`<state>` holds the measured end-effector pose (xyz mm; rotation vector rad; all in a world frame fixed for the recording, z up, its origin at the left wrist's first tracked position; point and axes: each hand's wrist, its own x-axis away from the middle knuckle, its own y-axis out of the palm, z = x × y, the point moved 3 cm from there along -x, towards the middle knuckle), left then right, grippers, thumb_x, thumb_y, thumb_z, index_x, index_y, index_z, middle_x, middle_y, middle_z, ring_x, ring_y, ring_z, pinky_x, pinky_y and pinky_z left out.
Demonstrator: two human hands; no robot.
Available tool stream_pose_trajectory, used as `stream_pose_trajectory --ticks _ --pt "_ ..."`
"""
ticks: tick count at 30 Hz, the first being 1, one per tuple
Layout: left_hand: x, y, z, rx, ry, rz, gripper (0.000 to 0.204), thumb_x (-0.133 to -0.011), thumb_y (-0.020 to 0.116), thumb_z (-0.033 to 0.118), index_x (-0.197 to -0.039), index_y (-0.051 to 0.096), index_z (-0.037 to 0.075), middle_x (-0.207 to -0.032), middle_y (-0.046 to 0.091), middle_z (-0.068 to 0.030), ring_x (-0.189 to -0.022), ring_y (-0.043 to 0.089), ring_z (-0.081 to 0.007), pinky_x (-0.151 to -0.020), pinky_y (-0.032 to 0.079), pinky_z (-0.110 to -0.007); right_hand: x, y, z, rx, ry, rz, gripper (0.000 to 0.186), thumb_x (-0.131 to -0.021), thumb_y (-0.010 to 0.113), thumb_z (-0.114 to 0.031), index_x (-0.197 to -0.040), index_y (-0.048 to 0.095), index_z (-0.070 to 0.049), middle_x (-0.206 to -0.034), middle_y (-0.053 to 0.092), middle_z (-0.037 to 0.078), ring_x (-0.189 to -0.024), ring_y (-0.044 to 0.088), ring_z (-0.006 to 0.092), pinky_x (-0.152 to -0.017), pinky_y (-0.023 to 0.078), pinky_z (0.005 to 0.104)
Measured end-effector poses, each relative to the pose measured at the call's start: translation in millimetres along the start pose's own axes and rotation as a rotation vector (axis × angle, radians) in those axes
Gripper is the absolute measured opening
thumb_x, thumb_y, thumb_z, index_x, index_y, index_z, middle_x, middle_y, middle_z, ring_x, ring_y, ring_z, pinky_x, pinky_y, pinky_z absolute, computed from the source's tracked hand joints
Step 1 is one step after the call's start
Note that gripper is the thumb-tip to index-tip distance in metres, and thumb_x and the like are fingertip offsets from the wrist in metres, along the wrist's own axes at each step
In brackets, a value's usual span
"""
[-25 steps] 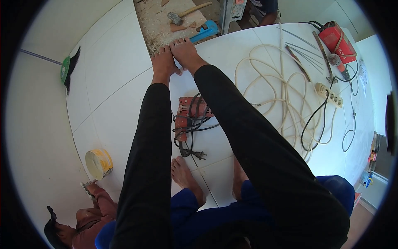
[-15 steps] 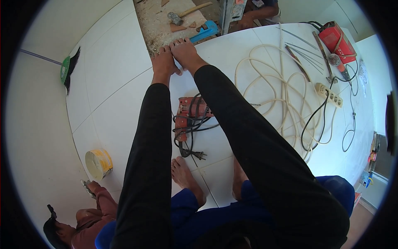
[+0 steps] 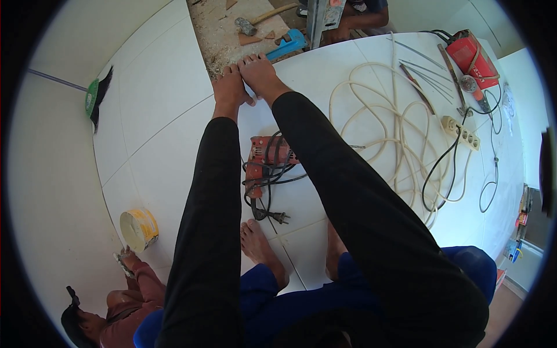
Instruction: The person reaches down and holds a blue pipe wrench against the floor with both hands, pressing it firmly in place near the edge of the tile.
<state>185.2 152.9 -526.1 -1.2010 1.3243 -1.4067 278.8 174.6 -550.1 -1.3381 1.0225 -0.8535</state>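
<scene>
- Left hand (image 3: 230,87) and right hand (image 3: 259,71) lie side by side, touching, palms down with fingers extended and flat on the white floor tile (image 3: 301,75) at its far edge; neither grasps anything.
- That tile edge borders a bare strip of dusty unfinished floor (image 3: 223,29). On the strip: a hammer (image 3: 255,20) and a blue tool (image 3: 288,43) just beyond the right hand's fingertips.
- Below the forearms, between them, a red electric drill (image 3: 264,159) lies on its side with its black cord (image 3: 264,200) bunched around it and the plug loose near the person's bare left foot (image 3: 261,246).
- To the right, a long cream cable (image 3: 394,127) sprawls in loose loops over several tiles, running toward a power strip (image 3: 461,132); thin black leads cross it.
- Far right, a red power tool (image 3: 473,55) and several thin metal rods (image 3: 423,72) lie well apart from the hands.
- Left side: a green-handled brush (image 3: 94,98) rests on the tiles; a yellow tin (image 3: 138,229) stands near a second person (image 3: 125,301) crouched at the lower left.
- A further person (image 3: 354,17) sits at the top edge behind an upright metal bar.
- Surface: glossy white large-format tiles with narrow joints, brightly lit.
- Open room: the tiles to the left of the left arm carry nothing but brush and tin; the right is cluttered with cable.
</scene>
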Motion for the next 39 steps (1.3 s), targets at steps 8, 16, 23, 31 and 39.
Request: stream_pose_trajectory --ticks 8,16,23,31,39 --pt "2.0 -2.2 -1.0 0.009 0.002 0.010 0.110 -0.041 0.101 0.028 -0.136 0.047 0.009 -0.130 0.060 -0.0112 -0.121 0.061 -0.0353 -0.096 0.053 -0.049 0.4 4.7 -1.5 0.058 0.012 0.142 0.029 -0.094 0.058 -0.025 -0.119 0.068 -0.013 -0.123 0.068 0.005 -0.123 0.059 0.0208 -0.103 0.039 0.0425" --pt "2.1 -0.7 -1.8 0.017 0.002 0.004 0.111 -0.041 0.101 0.029 -0.136 0.047 0.009 -0.131 0.060 -0.0103 -0.122 0.061 -0.0347 -0.096 0.052 -0.049 -0.5 0.9 -1.5 0.014 0.007 0.053 0.058 -0.070 0.078 -0.021 -0.124 0.061 -0.010 -0.128 0.065 0.008 -0.127 0.057 0.0241 -0.105 0.039 0.0435" --pt "1.5 -1.8 -1.5 0.017 0.004 0.000 0.111 -0.040 0.101 0.029 -0.136 0.048 0.009 -0.130 0.060 -0.0106 -0.121 0.062 -0.0340 -0.097 0.052 -0.047 1.4 -0.4 -1.8 0.059 0.017 0.083 0.030 -0.094 0.059 -0.024 -0.121 0.066 -0.012 -0.125 0.067 0.006 -0.124 0.058 0.0210 -0.104 0.039 0.0423" --pt "1.8 -2.7 -1.0 0.051 -0.020 -0.049 0.110 -0.043 0.101 0.027 -0.138 0.048 0.010 -0.135 0.058 -0.0086 -0.127 0.058 -0.0344 -0.102 0.048 -0.049 0.8 3.7 -1.8 0.042 0.014 0.072 0.031 -0.094 0.060 -0.024 -0.121 0.065 -0.012 -0.126 0.066 0.006 -0.126 0.057 0.0214 -0.105 0.038 0.0425" --pt "3.7 -6.1 -1.2 0.016 -0.017 -0.029 0.112 -0.044 0.101 0.029 -0.140 0.045 0.010 -0.136 0.058 -0.0102 -0.127 0.057 -0.0360 -0.102 0.049 -0.049 -0.1 3.6 -3.3 0.048 -0.001 0.073 0.031 -0.094 0.061 -0.023 -0.123 0.064 -0.012 -0.126 0.066 0.006 -0.125 0.058 0.0217 -0.105 0.038 0.0427"
